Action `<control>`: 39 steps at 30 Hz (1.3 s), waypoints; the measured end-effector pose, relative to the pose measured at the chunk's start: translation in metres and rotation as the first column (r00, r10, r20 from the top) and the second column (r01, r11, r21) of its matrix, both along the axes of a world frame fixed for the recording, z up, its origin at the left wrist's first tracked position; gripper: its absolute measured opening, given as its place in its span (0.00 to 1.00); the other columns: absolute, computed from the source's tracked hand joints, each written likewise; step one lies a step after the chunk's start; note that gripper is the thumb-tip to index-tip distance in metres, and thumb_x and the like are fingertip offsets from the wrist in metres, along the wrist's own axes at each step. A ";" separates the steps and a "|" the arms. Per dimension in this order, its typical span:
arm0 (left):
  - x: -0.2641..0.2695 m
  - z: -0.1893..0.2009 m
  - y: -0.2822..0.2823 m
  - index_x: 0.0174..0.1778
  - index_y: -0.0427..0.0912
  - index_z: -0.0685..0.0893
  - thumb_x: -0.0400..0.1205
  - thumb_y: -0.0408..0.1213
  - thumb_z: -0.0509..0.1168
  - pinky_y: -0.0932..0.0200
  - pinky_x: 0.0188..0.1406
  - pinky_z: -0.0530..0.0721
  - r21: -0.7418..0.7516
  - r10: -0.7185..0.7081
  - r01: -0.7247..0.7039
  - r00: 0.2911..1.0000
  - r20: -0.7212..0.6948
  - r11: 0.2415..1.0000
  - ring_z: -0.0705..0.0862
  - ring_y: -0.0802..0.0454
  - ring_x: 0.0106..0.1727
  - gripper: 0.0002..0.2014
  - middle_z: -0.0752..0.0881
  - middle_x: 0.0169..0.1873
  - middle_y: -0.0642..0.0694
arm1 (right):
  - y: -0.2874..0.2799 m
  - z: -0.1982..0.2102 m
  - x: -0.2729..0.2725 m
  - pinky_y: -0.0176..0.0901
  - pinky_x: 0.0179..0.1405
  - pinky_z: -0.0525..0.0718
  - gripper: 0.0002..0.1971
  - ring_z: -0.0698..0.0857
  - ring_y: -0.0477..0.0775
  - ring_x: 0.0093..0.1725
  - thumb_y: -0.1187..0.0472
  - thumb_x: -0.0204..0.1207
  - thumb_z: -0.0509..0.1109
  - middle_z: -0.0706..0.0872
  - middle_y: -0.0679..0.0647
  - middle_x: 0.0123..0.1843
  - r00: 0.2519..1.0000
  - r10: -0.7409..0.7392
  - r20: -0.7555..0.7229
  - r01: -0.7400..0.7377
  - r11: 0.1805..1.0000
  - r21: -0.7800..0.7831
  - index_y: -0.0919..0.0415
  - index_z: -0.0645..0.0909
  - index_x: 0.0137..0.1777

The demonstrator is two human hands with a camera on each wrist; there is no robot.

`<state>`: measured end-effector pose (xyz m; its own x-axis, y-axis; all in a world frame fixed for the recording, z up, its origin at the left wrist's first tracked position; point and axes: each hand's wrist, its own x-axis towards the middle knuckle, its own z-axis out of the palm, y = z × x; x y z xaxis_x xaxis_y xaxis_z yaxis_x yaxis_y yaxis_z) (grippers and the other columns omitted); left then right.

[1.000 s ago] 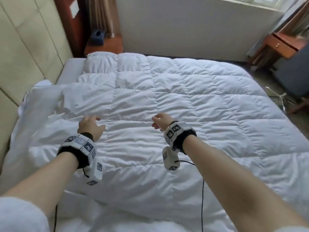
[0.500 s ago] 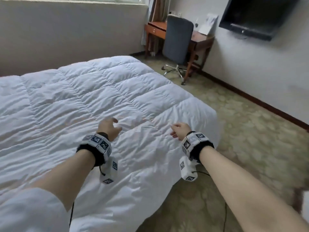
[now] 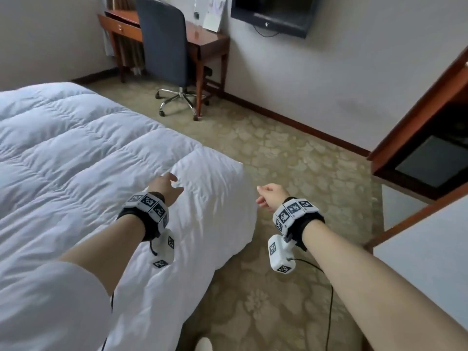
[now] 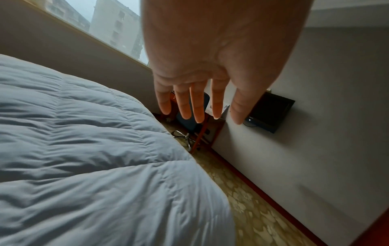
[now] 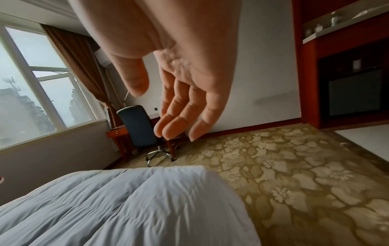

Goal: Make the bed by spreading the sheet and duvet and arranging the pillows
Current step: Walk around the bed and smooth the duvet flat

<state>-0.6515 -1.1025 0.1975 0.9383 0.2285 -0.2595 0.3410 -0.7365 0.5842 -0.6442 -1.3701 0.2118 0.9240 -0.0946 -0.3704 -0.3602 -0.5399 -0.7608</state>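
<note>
A white quilted duvet (image 3: 83, 158) lies spread over the bed, its near foot corner (image 3: 215, 173) draping toward the carpet. My left hand (image 3: 164, 186) hovers above that corner with straight, spread fingers (image 4: 187, 103) and holds nothing. My right hand (image 3: 269, 196) hangs over the carpet just right of the corner, fingers loosely bent (image 5: 179, 119), empty. The duvet (image 4: 84, 166) fills the lower left of the left wrist view and the bottom of the right wrist view (image 5: 126, 208). No pillows or sheet are in sight.
A blue swivel chair (image 3: 167, 46) stands at a wooden desk (image 3: 202, 44) by the far wall, under a wall-mounted TV (image 3: 273, 13). A wooden cabinet (image 3: 430, 138) juts in at right. Patterned carpet (image 3: 291, 153) runs between the bed and the wall.
The view has swung right from the head of the bed to its foot corner. Both hands have moved along with it; the right hand is now off the duvet, over the carpet.
</note>
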 end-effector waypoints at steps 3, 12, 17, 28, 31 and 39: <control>0.076 0.009 -0.039 0.68 0.37 0.75 0.81 0.40 0.65 0.49 0.67 0.74 -0.017 -0.036 0.036 0.999 0.016 0.999 0.77 0.38 0.68 0.20 0.78 0.67 0.36 | -0.045 0.014 0.065 0.36 0.26 0.70 0.09 0.77 0.47 0.28 0.55 0.83 0.60 0.81 0.50 0.32 0.999 -0.044 0.025 0.044 0.999 -0.027 0.58 0.74 0.43; 0.241 -0.012 -0.104 0.68 0.39 0.75 0.81 0.41 0.64 0.50 0.64 0.75 0.056 -0.014 0.016 0.999 -0.045 0.998 0.78 0.39 0.66 0.20 0.78 0.67 0.37 | -0.138 -0.025 0.239 0.35 0.27 0.71 0.08 0.78 0.46 0.29 0.56 0.81 0.63 0.81 0.49 0.33 0.999 -0.044 -0.028 0.043 0.999 -0.024 0.56 0.76 0.41; 0.320 -0.039 -0.131 0.69 0.36 0.74 0.81 0.38 0.64 0.52 0.63 0.74 0.081 0.214 -0.204 0.965 -0.151 0.976 0.77 0.38 0.67 0.21 0.78 0.68 0.35 | -0.170 -0.046 0.371 0.34 0.26 0.72 0.09 0.77 0.45 0.29 0.56 0.81 0.63 0.80 0.48 0.32 0.990 0.112 -0.087 -0.113 0.994 -0.004 0.57 0.76 0.40; 0.533 -0.023 -0.166 0.68 0.36 0.75 0.80 0.39 0.65 0.51 0.63 0.75 0.014 0.424 -0.424 0.902 -0.078 0.906 0.80 0.37 0.63 0.21 0.81 0.64 0.36 | -0.163 -0.012 0.651 0.34 0.29 0.73 0.13 0.78 0.45 0.30 0.56 0.82 0.62 0.81 0.49 0.33 0.932 0.362 -0.025 -0.360 0.931 0.062 0.56 0.74 0.35; 0.611 -0.029 -0.151 0.68 0.34 0.75 0.80 0.39 0.65 0.50 0.61 0.77 -0.001 0.451 -0.453 0.890 -0.069 0.892 0.81 0.37 0.61 0.21 0.82 0.63 0.34 | -0.148 -0.016 0.734 0.35 0.28 0.72 0.13 0.78 0.46 0.29 0.56 0.82 0.61 0.81 0.50 0.32 0.914 0.405 -0.020 -0.404 0.914 0.039 0.56 0.74 0.36; 0.810 0.001 -0.101 0.68 0.36 0.75 0.81 0.41 0.65 0.52 0.56 0.79 -0.035 0.523 -0.524 0.852 -0.031 0.851 0.82 0.40 0.61 0.21 0.83 0.63 0.37 | -0.089 0.032 0.955 0.36 0.26 0.70 0.13 0.77 0.47 0.27 0.59 0.81 0.63 0.82 0.52 0.31 0.901 0.428 0.065 -0.432 0.901 0.051 0.58 0.76 0.34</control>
<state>0.1583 -1.2031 0.1989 0.6777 0.6732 -0.2959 0.6806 -0.4218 0.5991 0.3110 -1.4586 0.2441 0.8872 0.3379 -0.3141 -0.0639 -0.5843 -0.8090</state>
